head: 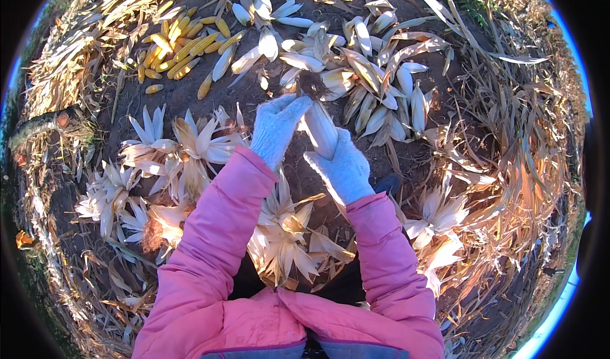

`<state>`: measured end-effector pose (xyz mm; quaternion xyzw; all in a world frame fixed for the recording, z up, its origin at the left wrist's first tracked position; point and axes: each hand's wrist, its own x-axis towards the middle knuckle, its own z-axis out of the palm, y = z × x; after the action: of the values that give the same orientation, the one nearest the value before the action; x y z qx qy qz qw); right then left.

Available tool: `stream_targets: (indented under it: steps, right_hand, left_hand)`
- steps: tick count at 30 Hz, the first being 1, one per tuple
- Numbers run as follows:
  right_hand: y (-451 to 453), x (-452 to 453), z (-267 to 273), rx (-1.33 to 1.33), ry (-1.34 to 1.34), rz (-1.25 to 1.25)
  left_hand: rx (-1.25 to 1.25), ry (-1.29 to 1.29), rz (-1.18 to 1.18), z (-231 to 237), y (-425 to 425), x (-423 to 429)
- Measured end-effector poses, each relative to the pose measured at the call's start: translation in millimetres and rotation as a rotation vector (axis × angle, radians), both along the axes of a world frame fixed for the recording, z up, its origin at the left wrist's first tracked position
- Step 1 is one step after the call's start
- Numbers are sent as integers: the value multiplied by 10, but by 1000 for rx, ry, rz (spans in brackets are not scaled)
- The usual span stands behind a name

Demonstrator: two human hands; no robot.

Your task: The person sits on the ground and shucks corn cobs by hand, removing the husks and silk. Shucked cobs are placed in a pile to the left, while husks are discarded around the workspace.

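Observation:
An ear of corn in its pale husk (321, 129) is held up in front of me, tilted, with dark silk (312, 85) at its far tip. My right hand (344, 167), in a light knitted glove, wraps around the lower end of the ear. The gloved fingers of my left hand (279, 123) pinch the husk near the tip. Whether the husk is parted there is hidden by the fingers. Beyond my hands lies a heap of ears still in their husks (367, 73). A pile of bare yellow corn cobs (183, 44) sits at the far left.
Stripped husks (190, 144) lie on the soil at the left, and more husks (286, 237) are between my legs. Dry corn stalks (519, 135) bank up along the right, others (81, 63) at the far left. A cut log (43, 125) juts in from the left.

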<state>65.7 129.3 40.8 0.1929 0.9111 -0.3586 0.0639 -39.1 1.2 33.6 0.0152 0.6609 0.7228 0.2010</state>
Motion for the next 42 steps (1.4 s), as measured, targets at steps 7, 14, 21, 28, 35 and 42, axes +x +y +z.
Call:
stream_targets:
  steps: [7, 14, 21, 28, 35, 42]
  right_hand:
    - [14, 30, -66, 78, 56, -6]
    - [3, 46, -15, -71, 13, -29]
    - [53, -5, -87, -408, -40, -23]
    - [55, 3, -158, -367, -75, -29]
    - [4, -6, -161, -466, 188, -147]
    - [19, -31, -225, -600, 415, -397]
  left_hand:
    - [7, 32, -21, -10, -3, -9]
    - [130, 9, 104, -36, 38, 28]
    - [424, -270, 76, -91, -2, -12]
    - [272, -232, 31, -19, 4, -7]
    - [608, -424, 26, -134, 60, 29]
    - [307, -229, -154, -143, 186, 275]
